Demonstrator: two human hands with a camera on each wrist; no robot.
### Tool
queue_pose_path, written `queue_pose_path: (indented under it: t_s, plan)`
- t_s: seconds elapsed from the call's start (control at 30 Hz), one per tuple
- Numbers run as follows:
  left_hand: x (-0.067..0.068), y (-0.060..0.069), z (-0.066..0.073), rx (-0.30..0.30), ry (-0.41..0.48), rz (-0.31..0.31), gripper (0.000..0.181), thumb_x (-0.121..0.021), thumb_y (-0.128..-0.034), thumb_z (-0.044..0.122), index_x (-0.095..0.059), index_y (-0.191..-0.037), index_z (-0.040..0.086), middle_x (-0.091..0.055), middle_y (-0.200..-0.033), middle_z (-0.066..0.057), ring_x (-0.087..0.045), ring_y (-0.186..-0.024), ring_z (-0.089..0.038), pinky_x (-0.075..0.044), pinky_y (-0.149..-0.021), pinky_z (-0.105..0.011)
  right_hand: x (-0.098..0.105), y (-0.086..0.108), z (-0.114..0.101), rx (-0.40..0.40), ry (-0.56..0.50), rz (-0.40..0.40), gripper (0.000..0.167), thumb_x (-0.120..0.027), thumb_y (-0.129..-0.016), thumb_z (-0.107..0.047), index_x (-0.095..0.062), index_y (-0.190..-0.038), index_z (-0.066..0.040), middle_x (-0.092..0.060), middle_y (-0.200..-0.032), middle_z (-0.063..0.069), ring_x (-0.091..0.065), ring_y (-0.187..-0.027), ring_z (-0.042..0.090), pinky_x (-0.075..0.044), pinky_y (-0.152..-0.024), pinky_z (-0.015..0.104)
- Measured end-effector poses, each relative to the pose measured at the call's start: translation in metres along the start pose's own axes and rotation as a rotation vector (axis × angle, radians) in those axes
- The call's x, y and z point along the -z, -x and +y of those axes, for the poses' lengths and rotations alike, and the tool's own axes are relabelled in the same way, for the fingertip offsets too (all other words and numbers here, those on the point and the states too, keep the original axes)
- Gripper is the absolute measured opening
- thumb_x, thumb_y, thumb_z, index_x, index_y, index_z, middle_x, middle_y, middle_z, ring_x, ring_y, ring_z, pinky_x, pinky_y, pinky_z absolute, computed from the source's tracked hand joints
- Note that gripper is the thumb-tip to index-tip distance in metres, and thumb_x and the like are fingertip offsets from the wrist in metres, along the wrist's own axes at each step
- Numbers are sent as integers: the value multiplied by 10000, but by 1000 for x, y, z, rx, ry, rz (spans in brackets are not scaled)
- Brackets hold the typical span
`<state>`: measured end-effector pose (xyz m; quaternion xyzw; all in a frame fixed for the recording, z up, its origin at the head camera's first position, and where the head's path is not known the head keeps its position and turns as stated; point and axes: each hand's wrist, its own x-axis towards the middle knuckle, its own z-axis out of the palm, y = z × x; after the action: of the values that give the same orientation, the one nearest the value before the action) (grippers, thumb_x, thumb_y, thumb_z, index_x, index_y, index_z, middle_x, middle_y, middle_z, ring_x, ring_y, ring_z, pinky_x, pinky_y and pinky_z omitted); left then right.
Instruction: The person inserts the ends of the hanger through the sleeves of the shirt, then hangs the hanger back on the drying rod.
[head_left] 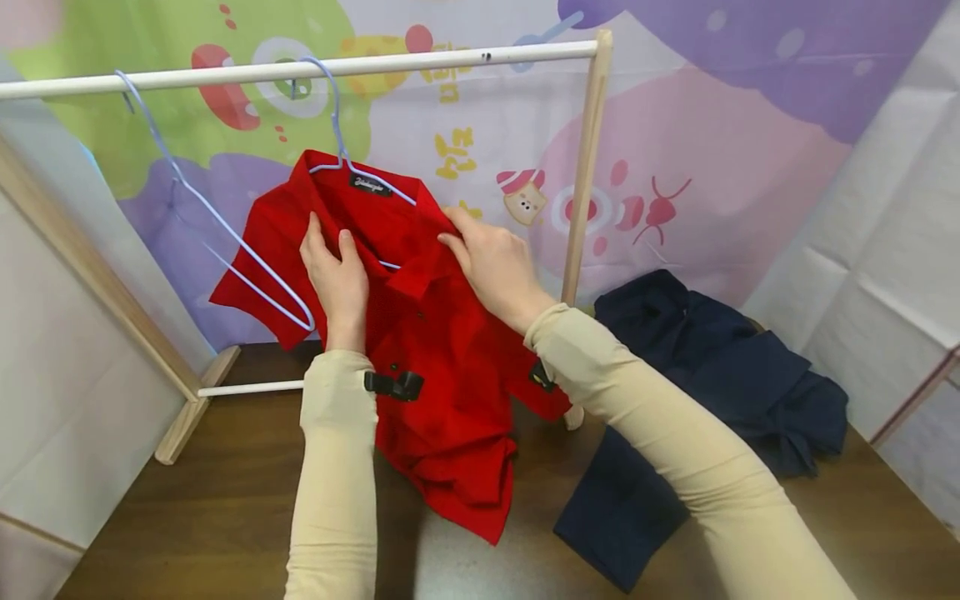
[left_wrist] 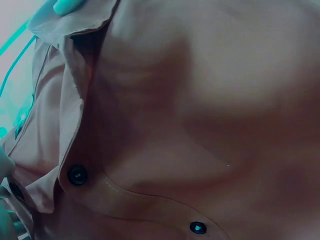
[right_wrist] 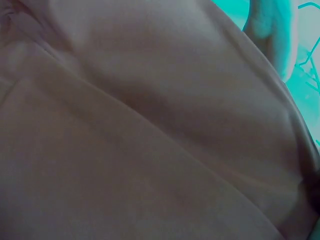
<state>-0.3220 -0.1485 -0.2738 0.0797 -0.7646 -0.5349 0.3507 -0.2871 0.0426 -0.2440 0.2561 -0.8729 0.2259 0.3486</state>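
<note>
In the head view, we are seeing the left hand resting on the red shirt, at one side of its collar; its fingers are lying nearly straight, the thumb standing apart from them. The right hand is pinching the collar's other side, thumb and fingers closing on the cloth. The shirt is hanging between the hands and down below them, its neck gaping around a hanger. Above both hands, that hanger is hooking over a rail. Left of the left hand, a bare hanger is dangling from the same rail, its lower end crossing in front of a sleeve. To the right of the right hand, beyond a post, a navy garment is lying crumpled on the table.

In the left wrist view, we are looking at the shirt close up, a fingertip touching its collar at the top; below that, two buttons are showing.

In the right wrist view, cloth is filling most of our sight, with part of a hand showing past its upper right edge; we cannot tell the pinch from here.
</note>
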Motion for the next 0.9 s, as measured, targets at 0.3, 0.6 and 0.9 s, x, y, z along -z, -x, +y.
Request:
queue_pose_path:
  t_s: [0.3, 0.6, 0.9]
  plan:
    - [7, 1, -4, -21, -10, 8, 512, -438, -942, 238, -296, -1422, 132, -308, -1433, -70, -280, -1323, -152, -190, -1084, -225, -2, 3, -1, -16, -66, -7, 380, -541, -906, -336, -529, -1227, -132, -678, -985, 82, -636, -759, 209, -500, -665, 344]
    - [12, 22, -9, -19, -27, -40, 564, -411, -941, 329, -229, -1443, 147, -249, -1464, -35, -226, -1343, -126, -171, -1097, -259, 6, 17, 5, -38, -195, 8, 426, -546, -904, -304, -489, -1249, -61, -546, -1221, 74, -525, -1106, 179, -419, -934, 317]
    - [14, 54, -11, -79, -14, -34, 540, -408, -950, 320, -257, -1433, 132, -249, -1464, -48, -238, -1343, -147, -207, -1092, -310, 22, 41, 27, -71, -321, 54, 441, -563, -893, -279, -467, -1265, -61, -567, -1098, 95, -562, -959, 186, -471, -843, 327]
